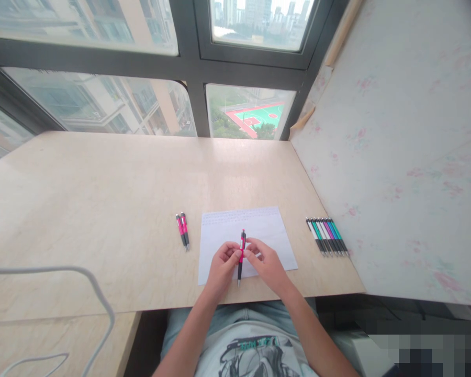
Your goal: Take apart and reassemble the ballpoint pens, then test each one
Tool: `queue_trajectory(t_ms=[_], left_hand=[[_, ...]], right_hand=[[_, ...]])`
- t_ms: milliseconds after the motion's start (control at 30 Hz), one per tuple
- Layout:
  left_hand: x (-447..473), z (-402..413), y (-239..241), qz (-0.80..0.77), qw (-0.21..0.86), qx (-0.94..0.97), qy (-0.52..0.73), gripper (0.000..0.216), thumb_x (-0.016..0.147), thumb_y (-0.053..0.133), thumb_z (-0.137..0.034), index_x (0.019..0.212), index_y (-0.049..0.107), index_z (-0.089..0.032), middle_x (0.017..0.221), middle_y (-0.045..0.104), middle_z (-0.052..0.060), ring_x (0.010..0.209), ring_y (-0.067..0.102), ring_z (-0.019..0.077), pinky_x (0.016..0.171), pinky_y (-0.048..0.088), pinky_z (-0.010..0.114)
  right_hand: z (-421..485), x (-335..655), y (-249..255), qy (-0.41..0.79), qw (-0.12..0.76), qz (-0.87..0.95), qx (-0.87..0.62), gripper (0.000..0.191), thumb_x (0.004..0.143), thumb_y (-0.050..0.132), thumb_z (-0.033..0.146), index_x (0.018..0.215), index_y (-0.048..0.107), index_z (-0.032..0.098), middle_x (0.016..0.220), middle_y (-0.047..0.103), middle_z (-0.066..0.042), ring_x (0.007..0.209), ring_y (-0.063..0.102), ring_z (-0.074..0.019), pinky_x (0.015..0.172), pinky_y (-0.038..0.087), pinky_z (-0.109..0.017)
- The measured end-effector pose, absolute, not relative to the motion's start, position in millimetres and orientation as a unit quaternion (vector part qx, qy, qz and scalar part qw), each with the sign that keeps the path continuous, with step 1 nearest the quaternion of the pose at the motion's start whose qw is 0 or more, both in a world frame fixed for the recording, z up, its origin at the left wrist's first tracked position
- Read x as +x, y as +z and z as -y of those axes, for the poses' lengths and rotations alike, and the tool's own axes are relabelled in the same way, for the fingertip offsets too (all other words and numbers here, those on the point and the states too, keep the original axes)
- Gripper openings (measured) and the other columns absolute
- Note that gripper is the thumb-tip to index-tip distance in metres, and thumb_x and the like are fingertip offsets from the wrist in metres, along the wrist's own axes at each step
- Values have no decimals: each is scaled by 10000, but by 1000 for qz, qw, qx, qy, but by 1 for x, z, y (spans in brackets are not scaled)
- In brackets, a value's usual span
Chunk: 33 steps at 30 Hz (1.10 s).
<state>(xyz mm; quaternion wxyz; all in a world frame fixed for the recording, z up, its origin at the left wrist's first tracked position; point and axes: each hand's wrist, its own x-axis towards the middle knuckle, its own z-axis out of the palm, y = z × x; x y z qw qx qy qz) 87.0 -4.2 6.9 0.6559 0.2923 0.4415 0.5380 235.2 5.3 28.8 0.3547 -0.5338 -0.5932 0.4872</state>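
Observation:
Between both hands I hold a pink and black pen [242,243], its clip end pointing away from me and its tip toward me. My left hand [223,263] pinches the barrel from the left with thumb and fingers. From the other side, my right hand [267,262] pinches the same barrel. Beneath the hands lies a white sheet of paper [255,222] with lines of handwriting along its far edge. Two similar pink and black pens [182,231] rest side by side left of the sheet.
A row of several pens [326,236] in white, green, purple and blue lies at the right, near the flowered wall [396,173]. A grey cable [98,288] loops over the left side of the pale desk [113,209]. Windows [192,68] stand behind the desk.

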Motion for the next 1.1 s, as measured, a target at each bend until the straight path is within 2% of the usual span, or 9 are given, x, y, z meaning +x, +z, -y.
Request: queue_trajectory(t_ms=[133,267,333,433,500,767,1100], left_hand=[[86,5,5,-449,639,317,539,221,748,760,-373,771,654,-181,690,598,4,653,519,137,635,408,240],[85,7,6,-464,621,369,512,197,792,717,-368,832,717,-175,697,626,22,678,529,152,659,410,256],[85,6,7,-458,629,364,511,196,812,694,-361,863,727,-175,742,645,37,704,538,155,673,413,258],[84,5,9,-430,664,298,534,166,818,690,-336,857,708,-176,836,659,49,715,540,137,685,425,251],[84,4,10,-413,683,256,545,146,813,697,-312,862,693,-174,860,654,46,709,536,119,687,431,240],[84,4,11,-404,694,244,543,133,812,699,-285,865,683,-164,857,655,45,710,533,104,673,433,216],[83,4,7,-396,701,232,545,117,826,689,-262,878,680,-158,859,653,43,716,536,95,682,435,204]], right_hand=[[-8,225,27,489,384,581,-525,210,840,609,353,978,653,202,942,655,-55,843,616,-185,628,500,-262],[-8,231,25,514,442,505,-534,223,829,630,389,929,616,190,897,648,-63,853,623,-203,616,509,-271],[-9,239,24,529,487,445,-534,284,836,630,404,1019,585,191,893,662,-65,816,633,-198,608,514,-278],[-11,252,24,539,538,366,-534,556,830,655,396,1308,437,211,905,685,-51,769,648,-184,637,533,-298],[-11,259,23,548,546,341,-534,689,819,676,390,1401,342,233,919,698,-46,761,657,-180,640,532,-296],[-8,263,21,566,551,332,-516,606,793,712,358,1308,425,222,864,720,-51,747,673,-188,582,475,-253],[-9,265,21,572,550,324,-516,619,811,698,360,1355,429,236,889,710,-46,731,646,-169,579,461,-247]])
